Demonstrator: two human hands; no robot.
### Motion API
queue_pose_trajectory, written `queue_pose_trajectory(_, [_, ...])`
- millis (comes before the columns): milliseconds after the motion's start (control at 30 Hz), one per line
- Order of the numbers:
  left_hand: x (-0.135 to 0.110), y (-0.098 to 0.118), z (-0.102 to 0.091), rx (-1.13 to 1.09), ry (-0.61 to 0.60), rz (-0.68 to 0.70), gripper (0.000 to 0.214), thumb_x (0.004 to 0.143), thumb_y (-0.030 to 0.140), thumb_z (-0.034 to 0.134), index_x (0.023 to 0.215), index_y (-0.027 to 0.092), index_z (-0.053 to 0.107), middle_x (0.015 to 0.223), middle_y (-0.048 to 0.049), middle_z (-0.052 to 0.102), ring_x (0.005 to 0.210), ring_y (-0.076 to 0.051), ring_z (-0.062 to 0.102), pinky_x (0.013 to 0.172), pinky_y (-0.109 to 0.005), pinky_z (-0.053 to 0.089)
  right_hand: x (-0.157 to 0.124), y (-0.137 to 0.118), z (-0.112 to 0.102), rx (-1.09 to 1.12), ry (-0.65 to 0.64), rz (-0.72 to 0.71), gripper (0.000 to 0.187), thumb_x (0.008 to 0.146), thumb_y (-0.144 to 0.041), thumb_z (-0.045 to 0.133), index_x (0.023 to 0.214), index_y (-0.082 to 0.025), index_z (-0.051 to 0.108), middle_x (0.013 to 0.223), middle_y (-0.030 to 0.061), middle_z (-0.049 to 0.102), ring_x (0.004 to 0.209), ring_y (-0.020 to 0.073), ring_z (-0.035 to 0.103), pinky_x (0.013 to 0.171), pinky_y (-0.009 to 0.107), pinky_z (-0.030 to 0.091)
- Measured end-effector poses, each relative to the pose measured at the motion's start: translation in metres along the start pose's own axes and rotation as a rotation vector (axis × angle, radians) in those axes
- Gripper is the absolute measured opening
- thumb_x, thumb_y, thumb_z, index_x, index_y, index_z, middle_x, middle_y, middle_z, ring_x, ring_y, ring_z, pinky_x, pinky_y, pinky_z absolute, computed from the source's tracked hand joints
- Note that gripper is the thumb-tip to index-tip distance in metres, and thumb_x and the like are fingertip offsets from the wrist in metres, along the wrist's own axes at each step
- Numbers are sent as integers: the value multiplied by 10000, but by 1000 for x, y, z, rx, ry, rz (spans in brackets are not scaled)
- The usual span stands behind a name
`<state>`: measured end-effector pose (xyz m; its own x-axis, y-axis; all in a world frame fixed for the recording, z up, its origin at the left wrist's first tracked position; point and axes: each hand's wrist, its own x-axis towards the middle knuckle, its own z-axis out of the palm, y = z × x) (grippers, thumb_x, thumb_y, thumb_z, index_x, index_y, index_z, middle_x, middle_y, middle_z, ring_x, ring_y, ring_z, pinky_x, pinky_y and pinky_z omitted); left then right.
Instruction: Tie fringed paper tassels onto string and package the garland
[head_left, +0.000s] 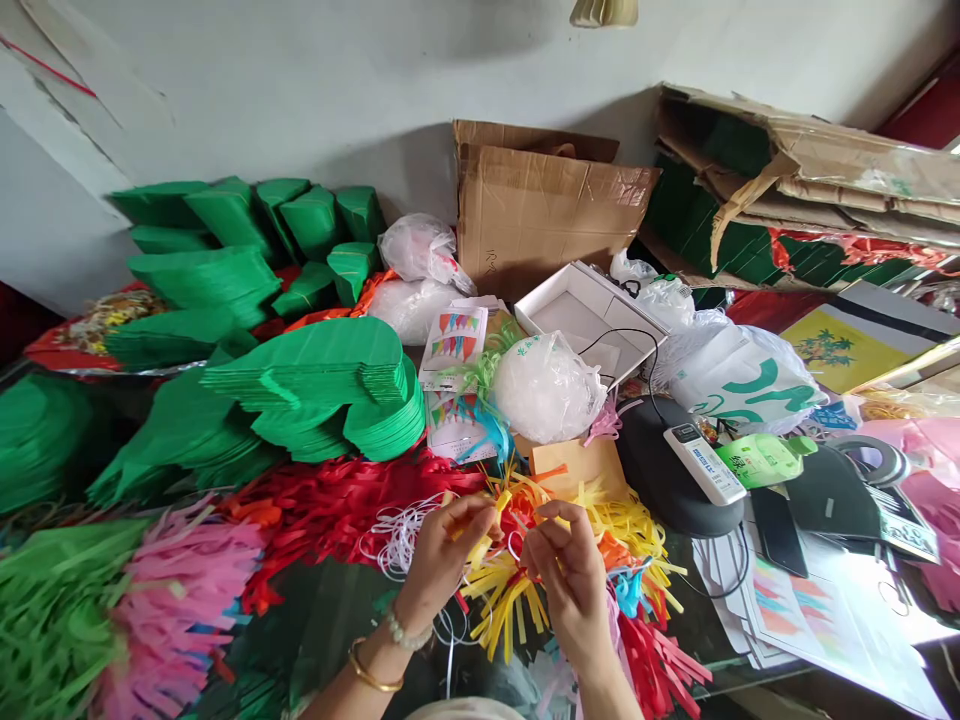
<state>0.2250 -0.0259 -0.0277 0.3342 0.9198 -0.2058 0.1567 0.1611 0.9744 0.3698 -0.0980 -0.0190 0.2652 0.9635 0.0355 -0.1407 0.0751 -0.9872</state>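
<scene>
The left hand [448, 560] pinches a limp, feather-light yellow paper fringe [510, 600] near its gathered top, the best hold; the right hand [570, 565] curls just beside it, its grip unclear.

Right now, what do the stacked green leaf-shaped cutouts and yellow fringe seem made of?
The stacked green leaf-shaped cutouts look like matte card or paper: flat sheets, crisp cut edges. The yellow fringe strips look like thin matte paper, snipped narrow, though plastic film is possible.
</scene>
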Motion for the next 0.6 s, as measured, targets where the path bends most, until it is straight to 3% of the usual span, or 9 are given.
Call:
queue_pose_trajectory(100, [-1, 3, 4, -282, -29, -112, 301, 772, 458, 730, 788, 159, 700, 638, -14, 687, 618, -137, 637, 642, -234, 524, 1, 4, 3, 60, 8, -1, 120, 986, -341, 474, 1037, -238, 440, 649, -58, 449, 583, 107, 434, 564, 224, 372])
queue_pose_trajectory(233, [-5, 6, 7, -420, -50, -203, 297, 750, 429, 762, 733, 141, 690, 615, -11, 658, 568, -117, 596, 574, -225, 506, 1, 5, 5, 84, 15, 26, 139, 982, -349, 481, 1025, -231, 422, 650, -57, 445, 580, 107, 419, 543, 217, 353])
queue_pose_trajectory(400, [-7, 9, 8, -396, -47, -198, 293, 749, 427, 762, 746, 140, 705, 629, -17, 655, 599, -130, 599, 608, -245, 517, 1, 8, 6, 99, 35, 22, 138, 976, -351, 493, 1001, -233, 426, 648, -63, 425, 568, 102, 410, 535, 207, 353])
queue_pose_trajectory(600, [-9, 13, 10, -285, -125, -113, 249, 801, 402, 715, 772, 154, 711, 675, -25, 684, 653, -143, 624, 642, -239, 519, 3, 10, 5, 82, -12, 7, 128, 982, -351, 478, 1026, -238, 438, 678, -47, 478, 600, 115, 477, 592, 233, 420])
